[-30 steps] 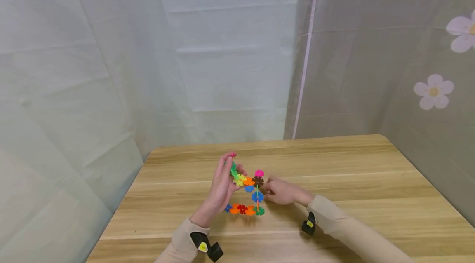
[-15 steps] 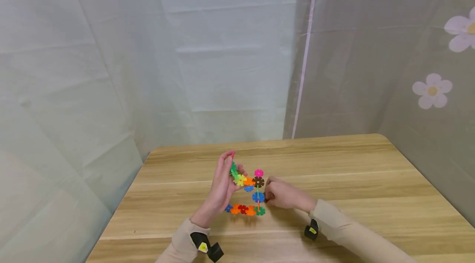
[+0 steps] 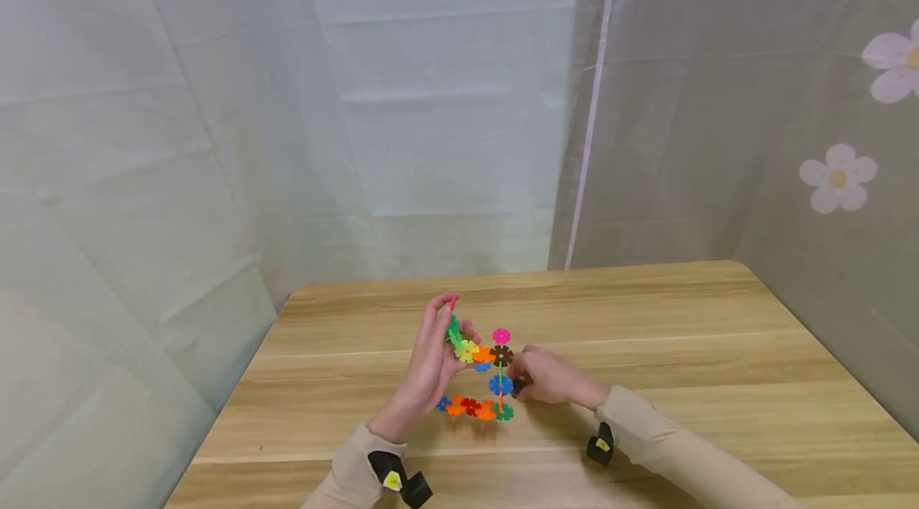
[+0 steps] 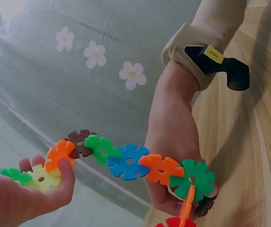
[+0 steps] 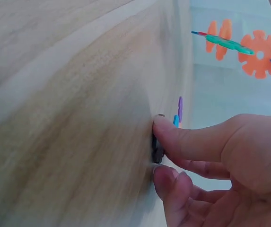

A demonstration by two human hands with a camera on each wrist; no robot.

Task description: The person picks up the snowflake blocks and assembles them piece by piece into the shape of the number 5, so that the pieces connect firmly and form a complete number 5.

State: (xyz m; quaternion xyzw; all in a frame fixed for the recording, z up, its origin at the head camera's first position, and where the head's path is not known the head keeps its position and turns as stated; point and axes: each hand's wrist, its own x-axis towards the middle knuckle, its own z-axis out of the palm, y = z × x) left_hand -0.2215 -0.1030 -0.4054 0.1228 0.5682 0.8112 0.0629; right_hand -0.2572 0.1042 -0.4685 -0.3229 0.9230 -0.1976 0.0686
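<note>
Disc chain (image 3: pixel 471 406): near row joined, above the counter (image 3: pixel 287 429)
Dark disc (image 4: pixel 205 207): loose at its right, apparently still to join
Right hand (image 3: pixel 549 378): grip pinching that disc
Left hand (image 3: pixel 428 361): grip clamped on the chain's far left
Pink disc (image 3: pixel 501 336): seemingly attached, far right corner

Between the left hand (image 3: pixel 429 368) and the right hand (image 3: pixel 551 376), passage is blocked by the linked discs (image 3: pixel 500 385). Room is left over the tabletop (image 3: pixel 632 309) beyond both hands and left of the left sleeve (image 3: pixel 352 461); past its far edge, the way is barred by the curtain (image 3: pixel 459 150).
</note>
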